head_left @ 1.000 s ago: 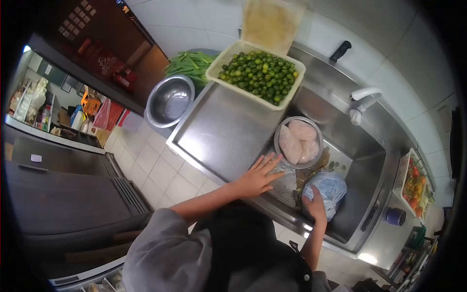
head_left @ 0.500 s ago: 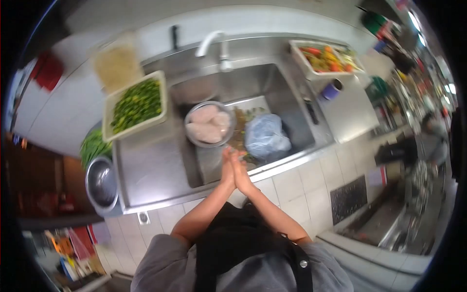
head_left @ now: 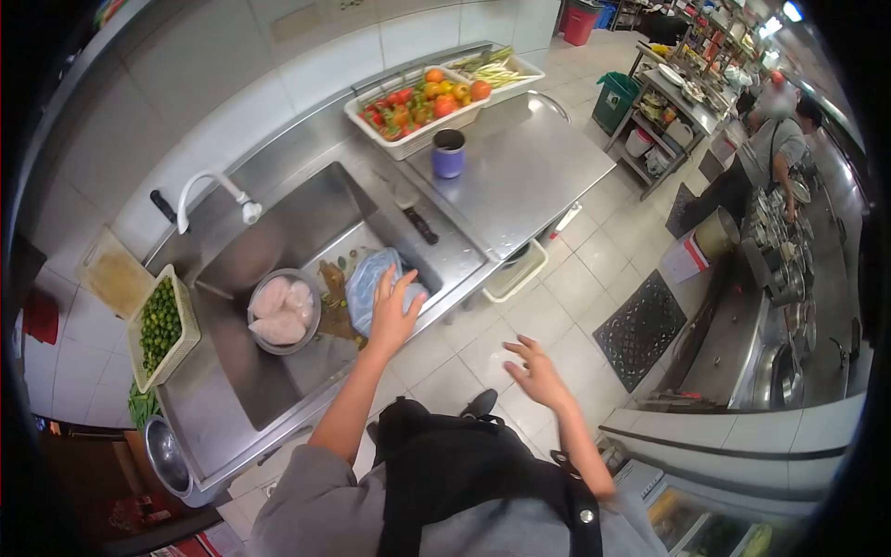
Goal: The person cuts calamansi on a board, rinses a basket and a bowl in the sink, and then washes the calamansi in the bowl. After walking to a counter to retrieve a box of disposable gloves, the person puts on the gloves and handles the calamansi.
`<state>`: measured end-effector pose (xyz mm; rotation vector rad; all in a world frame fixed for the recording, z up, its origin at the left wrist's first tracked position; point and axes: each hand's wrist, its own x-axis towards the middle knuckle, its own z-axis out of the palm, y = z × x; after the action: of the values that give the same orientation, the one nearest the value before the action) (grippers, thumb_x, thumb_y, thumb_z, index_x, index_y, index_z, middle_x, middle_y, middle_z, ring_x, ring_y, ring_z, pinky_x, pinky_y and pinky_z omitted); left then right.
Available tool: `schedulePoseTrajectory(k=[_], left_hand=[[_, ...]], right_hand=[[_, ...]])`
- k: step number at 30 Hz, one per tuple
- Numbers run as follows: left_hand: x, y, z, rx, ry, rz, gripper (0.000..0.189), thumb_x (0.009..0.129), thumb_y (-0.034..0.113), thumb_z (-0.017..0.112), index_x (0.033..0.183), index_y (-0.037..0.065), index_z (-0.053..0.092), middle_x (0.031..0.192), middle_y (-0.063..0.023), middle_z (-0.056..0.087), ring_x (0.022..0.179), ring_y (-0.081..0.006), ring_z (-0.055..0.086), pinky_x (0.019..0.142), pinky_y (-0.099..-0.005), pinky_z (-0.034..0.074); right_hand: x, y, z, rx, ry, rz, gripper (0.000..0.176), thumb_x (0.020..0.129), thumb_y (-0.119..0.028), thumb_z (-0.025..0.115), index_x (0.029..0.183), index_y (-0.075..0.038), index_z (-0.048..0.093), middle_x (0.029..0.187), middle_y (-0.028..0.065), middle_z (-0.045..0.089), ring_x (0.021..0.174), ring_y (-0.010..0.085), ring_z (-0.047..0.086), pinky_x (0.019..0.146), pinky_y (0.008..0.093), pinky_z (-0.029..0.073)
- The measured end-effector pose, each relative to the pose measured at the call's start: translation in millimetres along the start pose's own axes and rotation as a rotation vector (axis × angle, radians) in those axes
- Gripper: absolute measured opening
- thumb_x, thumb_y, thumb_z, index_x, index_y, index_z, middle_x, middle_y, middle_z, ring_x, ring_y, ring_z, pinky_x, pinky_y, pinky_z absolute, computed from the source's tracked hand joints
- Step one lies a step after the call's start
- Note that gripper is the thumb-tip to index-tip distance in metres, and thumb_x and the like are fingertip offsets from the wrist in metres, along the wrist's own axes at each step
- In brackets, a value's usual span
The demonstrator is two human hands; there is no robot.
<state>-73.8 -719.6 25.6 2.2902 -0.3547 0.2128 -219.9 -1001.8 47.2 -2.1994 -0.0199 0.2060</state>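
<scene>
My left hand (head_left: 395, 311) is held over the front rim of the sink (head_left: 260, 390), fingers spread, overlapping a bluish plastic bag (head_left: 373, 278) in this view. Nothing is in its grasp. Off to the right, above the tiled floor, my right hand (head_left: 538, 373) hangs with its fingers loosely apart and holds nothing. In the basin, left of the bag, a metal bowl (head_left: 314, 327) contains pale pieces of raw meat (head_left: 281, 312). Brown scraps (head_left: 336, 299) lie between bowl and bag. A white faucet (head_left: 212, 190) curves over the back of the sink.
A purple cup (head_left: 448, 156) and a dark-handled knife (head_left: 420, 226) rest right of the basin. Behind them is a basket of tomatoes and peppers (head_left: 408, 139). A basket of small green produce (head_left: 161, 323) sits left. A person (head_left: 778, 153) stands at the far-right cooking line.
My hands, pressed together over the sink's front edge before, are now apart, the right one farther out to the right. The view has turned to the right.
</scene>
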Motion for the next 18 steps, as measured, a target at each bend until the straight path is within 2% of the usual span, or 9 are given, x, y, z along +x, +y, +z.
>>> schedulePoseTrajectory(k=[2,5,7,8,11,13,15,16,18], left_hand=[[29,19,32,-0.03,0.073,0.014,0.053,0.087,0.027,0.072,0.134,0.011,0.054,0.149,-0.026,0.034,0.134,-0.0448,0.037,0.11,-0.0482,0.033],[83,36,77,-0.044,0.169,0.0,0.068,0.086,0.032,0.074,0.141,0.006,0.044,0.15,-0.0249,0.036,0.137,-0.0405,0.038,0.111,-0.0461,0.033],[129,34,101,-0.184,0.241,-0.1,0.079,0.083,0.035,0.076,0.145,0.004,0.038,0.15,-0.0258,0.033,0.138,-0.0392,0.036,0.112,-0.0449,0.033],[154,31,112,-0.174,0.258,-0.107,0.079,0.083,0.035,0.076,0.145,0.004,0.038,0.15,-0.0258,0.033,0.138,-0.0392,0.036,0.112,-0.0449,0.033],[216,13,149,-0.196,0.38,-0.22,0.095,0.074,0.038,0.084,0.143,-0.004,0.034,0.144,-0.0274,0.039,0.135,-0.0395,0.039,0.112,-0.0425,0.033],[257,-5,170,-0.022,0.565,-0.208,0.102,0.071,0.04,0.086,0.143,-0.008,0.032,0.143,-0.0278,0.04,0.134,-0.0387,0.04,0.112,-0.0427,0.032],[288,-13,190,-0.062,0.632,-0.228,0.106,0.068,0.038,0.089,0.142,-0.01,0.03,0.141,-0.0261,0.041,0.133,-0.0361,0.041,0.114,-0.0419,0.03],[300,-6,196,-0.119,0.662,-0.24,0.108,0.067,0.035,0.09,0.143,-0.01,0.029,0.141,-0.0256,0.041,0.133,-0.035,0.041,0.114,-0.0411,0.029],[318,-16,211,-0.164,0.759,-0.197,0.108,0.065,0.031,0.091,0.143,-0.009,0.028,0.14,-0.0245,0.042,0.131,-0.0337,0.042,0.113,-0.0404,0.03]], right_hand=[[-5,26,-69,0.172,0.004,0.044,0.038,0.093,-0.016,0.062,0.13,-0.006,0.059,0.134,0.0252,0.053,0.122,0.0356,0.056,0.099,0.0389,0.048],[1,111,-124,0.631,0.043,0.328,0.036,0.095,-0.017,0.061,0.128,-0.003,0.06,0.122,0.0188,0.064,0.113,0.0296,0.063,0.094,0.0355,0.051],[18,168,-132,-0.25,0.25,0.267,0.034,0.098,-0.018,0.058,0.127,-0.001,0.059,0.115,0.0125,0.068,0.105,0.0237,0.066,0.09,0.0324,0.051],[36,187,-138,0.076,0.212,0.187,0.034,0.1,-0.019,0.055,0.129,-0.001,0.058,0.115,0.0115,0.068,0.101,0.019,0.066,0.086,0.0309,0.051],[81,176,-168,0.395,0.034,0.215,0.037,0.097,-0.022,0.06,0.127,-0.002,0.06,0.111,0.0134,0.069,0.1,0.0198,0.067,0.087,0.034,0.052],[114,212,-174,0.325,0.052,0.127,0.036,0.096,-0.022,0.06,0.126,-0.002,0.06,0.106,0.0116,0.069,0.094,0.0182,0.067,0.082,0.0331,0.053],[137,260,-185,0.375,-0.046,0.228,0.035,0.102,-0.022,0.052,0.13,-0.002,0.058,0.105,0.0081,0.068,0.093,0.0148,0.064,0.078,0.0294,0.052],[142,319,-177,0.331,-0.019,0.256,0.033,0.101,-0.022,0.051,0.128,-0.004,0.059,0.095,0.006,0.068,0.087,0.0124,0.064,0.074,0.0275,0.051],[112,407,-171,-0.071,0.194,0.251,0.034,0.094,-0.025,0.056,0.12,-0.005,0.065,0.087,0.0147,0.071,0.081,0.0264,0.067,0.075,0.0362,0.052]])
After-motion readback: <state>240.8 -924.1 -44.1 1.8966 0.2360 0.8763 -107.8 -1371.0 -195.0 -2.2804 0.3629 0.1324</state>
